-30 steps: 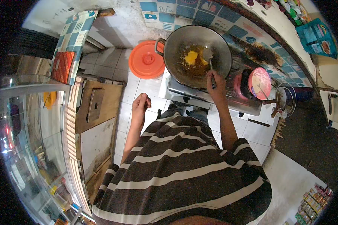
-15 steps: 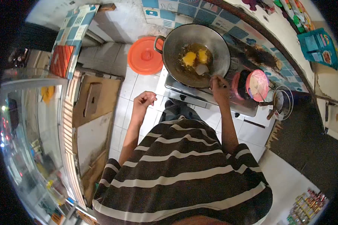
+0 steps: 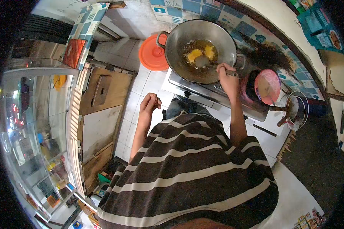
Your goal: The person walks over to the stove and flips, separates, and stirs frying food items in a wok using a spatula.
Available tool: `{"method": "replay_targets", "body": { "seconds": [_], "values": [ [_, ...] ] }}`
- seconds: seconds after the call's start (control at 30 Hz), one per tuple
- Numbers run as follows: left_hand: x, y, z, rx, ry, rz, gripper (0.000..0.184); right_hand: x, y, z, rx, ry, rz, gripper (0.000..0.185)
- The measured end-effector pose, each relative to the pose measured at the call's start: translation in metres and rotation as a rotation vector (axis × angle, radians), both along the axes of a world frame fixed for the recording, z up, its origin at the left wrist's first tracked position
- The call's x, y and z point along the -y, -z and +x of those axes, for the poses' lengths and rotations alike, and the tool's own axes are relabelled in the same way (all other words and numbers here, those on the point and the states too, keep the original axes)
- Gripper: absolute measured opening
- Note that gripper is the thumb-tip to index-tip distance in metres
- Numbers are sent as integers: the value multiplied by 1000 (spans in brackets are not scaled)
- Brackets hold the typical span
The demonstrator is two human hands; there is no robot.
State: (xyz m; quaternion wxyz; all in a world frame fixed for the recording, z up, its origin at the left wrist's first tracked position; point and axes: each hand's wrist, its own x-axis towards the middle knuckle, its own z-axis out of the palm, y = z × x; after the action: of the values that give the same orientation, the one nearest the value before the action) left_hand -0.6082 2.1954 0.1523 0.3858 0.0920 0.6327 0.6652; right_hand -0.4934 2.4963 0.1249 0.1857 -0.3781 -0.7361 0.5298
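Note:
A large metal wok [image 3: 176,38] sits on the stove, with bubbling oil in its bottom. Two yellow pieces of food, a left one [image 3: 195,54] and a right one [image 3: 209,50], lie in the oil. My right hand [image 3: 227,75] is closed around the handle of a spatula over the wok's near right rim. The spatula's blade [image 3: 202,62] is down in the oil, close against the left piece; whether it is under that piece I cannot tell. My left hand [image 3: 150,103] hangs in front of the stove, fingers curled, with nothing visible in it.
An orange lid [image 3: 151,53] lies left of the wok. Right of it on the stove [image 3: 195,86] stands a pink bowl [image 3: 267,87] with pale contents and a utensil. Farther right is a wire strainer [image 3: 297,110]. A glass display case [image 3: 38,114] stands at my left.
The spatula blade has moved left, closer to the left yellow piece. My right hand has turned on the handle. The left hand stays curled, and the whole view has shifted slightly.

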Motion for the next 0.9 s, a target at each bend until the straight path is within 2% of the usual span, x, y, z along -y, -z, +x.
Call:
{"method": "replay_targets", "body": {
  "seconds": [0.1, 0.2, 0.33, 0.5, 0.63, 0.77, 0.8, 0.9],
  "values": [
    [-3, -1, 7, -1, 5, -33, 25, -1, -11, 5, 11, -33, 177, 20],
    [-3, 5, 10, -46, 8, -47, 31, -6, -3, 5, 145, -74, 140, 21],
    [-10, 6, 11, -68, 22, -101, 37, -13, 18, 0, 80, -33, 132, 23],
    [-18, 16, -1, -120, 117, -56, 19, -8, -2, 2, -29, 0, 104, 23],
    [-24, 3, -6, -85, 158, -75, 5, -6, -2, 4, 63, 8, 132, 21],
    [15, 8, 0, -95, 364, -144, 15, -7, 23, 3, 122, -10, 173, 21],
    [21, -1, 3, -37, 415, -238, 26, -6, 21, 3, 142, -16, 164, 21],
    [42, 9, 3, 119, 318, -331, 34, -1, 11, 4, 71, -8, 11, 23]
  ]
}}
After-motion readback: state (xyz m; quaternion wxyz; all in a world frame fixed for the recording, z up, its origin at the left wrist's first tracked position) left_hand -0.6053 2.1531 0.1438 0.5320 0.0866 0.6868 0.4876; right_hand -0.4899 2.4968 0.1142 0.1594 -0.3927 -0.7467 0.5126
